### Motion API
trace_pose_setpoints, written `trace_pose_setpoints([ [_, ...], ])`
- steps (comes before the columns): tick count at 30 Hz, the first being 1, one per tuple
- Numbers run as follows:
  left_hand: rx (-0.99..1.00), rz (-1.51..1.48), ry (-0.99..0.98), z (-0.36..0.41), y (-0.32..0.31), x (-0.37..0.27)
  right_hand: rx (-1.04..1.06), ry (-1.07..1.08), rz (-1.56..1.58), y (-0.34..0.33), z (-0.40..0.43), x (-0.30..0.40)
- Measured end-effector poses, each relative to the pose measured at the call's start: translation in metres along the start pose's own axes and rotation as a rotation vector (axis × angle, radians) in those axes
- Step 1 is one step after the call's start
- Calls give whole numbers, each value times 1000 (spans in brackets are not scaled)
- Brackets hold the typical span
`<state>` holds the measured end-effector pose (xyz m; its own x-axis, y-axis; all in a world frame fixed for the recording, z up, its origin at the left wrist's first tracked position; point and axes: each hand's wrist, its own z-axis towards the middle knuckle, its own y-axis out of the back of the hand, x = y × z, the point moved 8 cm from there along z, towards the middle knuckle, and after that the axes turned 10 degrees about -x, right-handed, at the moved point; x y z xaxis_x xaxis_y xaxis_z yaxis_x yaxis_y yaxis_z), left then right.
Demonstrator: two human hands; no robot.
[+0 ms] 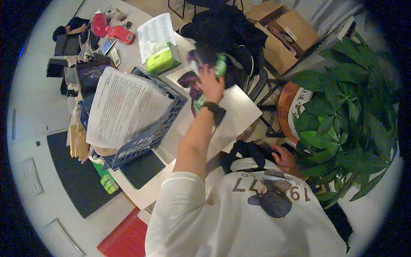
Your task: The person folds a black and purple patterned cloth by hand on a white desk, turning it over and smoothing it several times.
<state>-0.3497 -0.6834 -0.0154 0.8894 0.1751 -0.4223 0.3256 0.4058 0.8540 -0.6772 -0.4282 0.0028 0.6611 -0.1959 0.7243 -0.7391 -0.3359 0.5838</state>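
My left hand point(211, 84), wearing a dark wristwatch point(215, 112), reaches over the white table point(239, 106). It grips a purple and green item point(196, 93), perhaps fabric; motion blur hides its exact shape. Low in front of my body, my right hand point(285, 160) curls around a black strapped item point(249, 151), maybe a bag, with part of the fingers hidden. Just left of my left forearm stands a grey-blue plastic basket point(151, 128) with printed sheets point(125, 106) in it. Beyond it sits a green tissue pack point(162, 59).
Black clothing point(224, 29) drapes over a chair beside the table. A cardboard box point(285, 32) lies behind it. A leafy potted plant point(340, 112) crowds the right. A red toy car point(122, 34), calculator point(115, 57) and bags point(93, 70) sit on the far left.
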Motion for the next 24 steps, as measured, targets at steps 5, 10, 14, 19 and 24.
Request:
trace_pose_setpoints([
  [5, 239, -191, -270, -107, 38, -54, -37, 203, -120, 1, 27, 18],
  [10, 229, -162, -199, -141, 61, 4, 72, 332, -105, -10, 51, 59],
  [14, 58, -37, -7, -107, 66, 39, 226, 326, -137, -23, 46, 81],
  [19, 104, -42, -81, -114, 62, 7, 183, 392, -244, -22, 49, 71],
  [24, 297, -39, -154, -195, 96, 14, 239, 364, -224, -22, 56, 91],
])
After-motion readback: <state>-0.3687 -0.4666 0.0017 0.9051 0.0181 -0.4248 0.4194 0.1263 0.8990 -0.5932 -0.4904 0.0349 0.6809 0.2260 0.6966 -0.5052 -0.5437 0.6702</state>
